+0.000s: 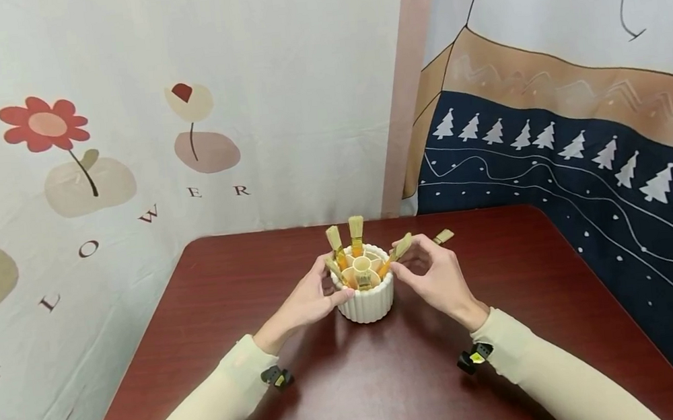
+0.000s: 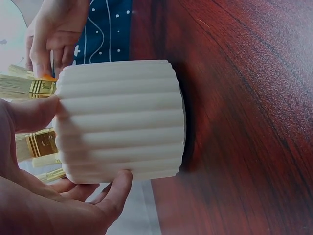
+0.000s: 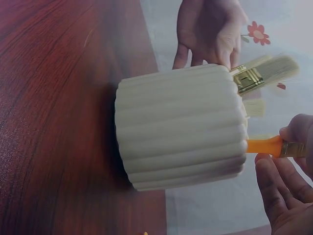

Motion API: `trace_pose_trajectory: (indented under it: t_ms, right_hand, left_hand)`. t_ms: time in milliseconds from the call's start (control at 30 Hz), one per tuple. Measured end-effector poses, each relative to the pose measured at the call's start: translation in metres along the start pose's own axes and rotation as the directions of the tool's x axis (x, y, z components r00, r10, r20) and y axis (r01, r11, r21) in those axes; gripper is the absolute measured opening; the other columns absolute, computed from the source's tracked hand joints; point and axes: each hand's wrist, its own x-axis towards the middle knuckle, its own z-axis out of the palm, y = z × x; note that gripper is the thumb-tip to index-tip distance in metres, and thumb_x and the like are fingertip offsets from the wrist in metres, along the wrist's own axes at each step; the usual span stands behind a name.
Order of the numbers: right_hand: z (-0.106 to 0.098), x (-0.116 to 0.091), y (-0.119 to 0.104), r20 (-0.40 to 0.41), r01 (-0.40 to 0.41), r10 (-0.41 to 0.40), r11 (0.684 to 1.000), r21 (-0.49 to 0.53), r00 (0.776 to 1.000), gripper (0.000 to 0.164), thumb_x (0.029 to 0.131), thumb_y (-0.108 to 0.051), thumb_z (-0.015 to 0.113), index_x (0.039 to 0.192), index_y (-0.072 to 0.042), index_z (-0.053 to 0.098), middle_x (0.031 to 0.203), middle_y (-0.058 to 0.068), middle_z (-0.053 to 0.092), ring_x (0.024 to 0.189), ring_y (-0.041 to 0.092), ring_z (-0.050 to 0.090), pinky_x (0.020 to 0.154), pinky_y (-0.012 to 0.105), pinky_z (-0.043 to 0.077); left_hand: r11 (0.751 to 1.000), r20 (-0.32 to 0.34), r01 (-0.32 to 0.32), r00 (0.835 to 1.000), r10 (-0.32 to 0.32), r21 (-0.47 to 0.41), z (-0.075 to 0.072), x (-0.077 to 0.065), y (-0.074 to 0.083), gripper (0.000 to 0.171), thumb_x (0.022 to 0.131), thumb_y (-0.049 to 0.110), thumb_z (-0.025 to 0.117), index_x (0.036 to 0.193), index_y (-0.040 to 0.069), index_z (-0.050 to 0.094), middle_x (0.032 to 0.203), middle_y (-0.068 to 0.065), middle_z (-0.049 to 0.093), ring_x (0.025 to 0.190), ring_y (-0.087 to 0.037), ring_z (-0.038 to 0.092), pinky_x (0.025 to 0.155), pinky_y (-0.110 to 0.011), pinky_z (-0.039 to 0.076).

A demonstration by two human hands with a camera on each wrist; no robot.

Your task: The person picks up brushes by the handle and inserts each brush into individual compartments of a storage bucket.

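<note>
A white ribbed brush holder (image 1: 367,306) with a compartmented top stands upright on the table. My left hand (image 1: 308,297) grips its left side, thumb near the rim and fingers round the wall, as the left wrist view also shows. My right hand (image 1: 440,278) pinches a paintbrush (image 3: 264,146) by the metal band, where the orange handle meets the bristles. That handle's lower end is hidden inside the holder at its right side, and the bristles point up. Several other paintbrushes stand bristles up in the compartments, among them one at the back (image 1: 357,232).
Behind my right hand lies another paintbrush (image 1: 444,235), mostly hidden by the fingers. The dark red wooden table (image 1: 354,397) ends at a pale printed cloth (image 1: 302,105) at the back and a navy tree-patterned cloth (image 1: 586,213) on the right.
</note>
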Motion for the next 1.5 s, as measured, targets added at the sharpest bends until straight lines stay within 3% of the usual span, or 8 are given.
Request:
trace_pose_trajectory:
  t_ms: [333,600,833,967,1167,1500]
  right_hand:
    - [0.004,-0.001,0.005,0.053,0.017,-0.014,0.998,-0.058,0.998,0.032,0.101,-0.014,0.094,0.127,-0.017,0.077,0.113,0.002,0.086,0.100,0.016,0.084,0.093,0.030,0.071]
    - [0.006,-0.004,0.011,0.088,0.052,-0.043,0.993,-0.102,0.995,0.032,0.098,-0.015,0.098,0.122,-0.020,0.078,0.114,0.000,0.084,0.103,0.018,0.084,0.096,0.029,0.071]
    - [0.006,-0.006,0.011,0.111,0.075,-0.062,0.990,-0.116,0.992,0.034,0.095,-0.012,0.100,0.122,-0.020,0.080,0.116,-0.002,0.080,0.107,0.020,0.083,0.098,0.044,0.072]
    - [0.006,-0.007,0.011,0.115,0.076,-0.063,0.990,-0.117,0.991,0.034,0.095,-0.014,0.100,0.123,-0.019,0.080,0.116,-0.002,0.080,0.107,0.019,0.083,0.099,0.039,0.072]
    - [0.006,-0.008,0.011,0.119,0.074,-0.061,0.992,-0.105,0.991,0.038,0.095,-0.014,0.100,0.127,-0.018,0.080,0.118,-0.001,0.080,0.109,0.024,0.084,0.101,0.044,0.072]
    - [0.004,-0.011,0.011,0.113,0.078,-0.069,0.994,-0.072,0.991,0.042,0.095,-0.013,0.099,0.132,-0.016,0.079,0.120,0.001,0.081,0.110,0.020,0.083,0.103,0.039,0.071]
  left_hand:
    - [1.000,0.018,0.003,1.000,-0.003,-0.020,-0.001,0.001,0.002,0.088,0.109,0.011,0.080,0.180,0.001,0.029,0.169,-0.033,0.056,0.154,-0.047,0.065,0.126,-0.057,0.057]
    - [1.000,0.022,-0.002,1.000,0.002,-0.017,-0.001,0.001,0.001,0.088,0.110,0.013,0.080,0.180,0.002,0.028,0.169,-0.033,0.057,0.152,-0.047,0.067,0.123,-0.054,0.059]
    - [1.000,0.020,-0.003,1.000,0.004,-0.020,0.000,0.001,0.000,0.088,0.109,0.011,0.080,0.180,0.000,0.028,0.168,-0.033,0.058,0.151,-0.047,0.067,0.123,-0.056,0.059]
    - [1.000,0.022,-0.001,1.000,0.002,-0.020,0.000,0.000,0.001,0.088,0.109,0.010,0.079,0.180,0.000,0.027,0.169,-0.033,0.057,0.151,-0.046,0.067,0.122,-0.054,0.060]
    - [1.000,0.029,0.003,1.000,-0.002,-0.024,-0.001,0.000,0.002,0.089,0.110,0.008,0.078,0.181,-0.002,0.024,0.170,-0.034,0.056,0.151,-0.047,0.067,0.120,-0.049,0.061]
    - [0.999,0.068,-0.025,0.997,0.028,-0.036,0.000,0.000,0.001,0.092,0.112,0.005,0.072,0.183,-0.002,0.015,0.176,-0.035,0.048,0.157,-0.050,0.061,0.126,-0.055,0.057]
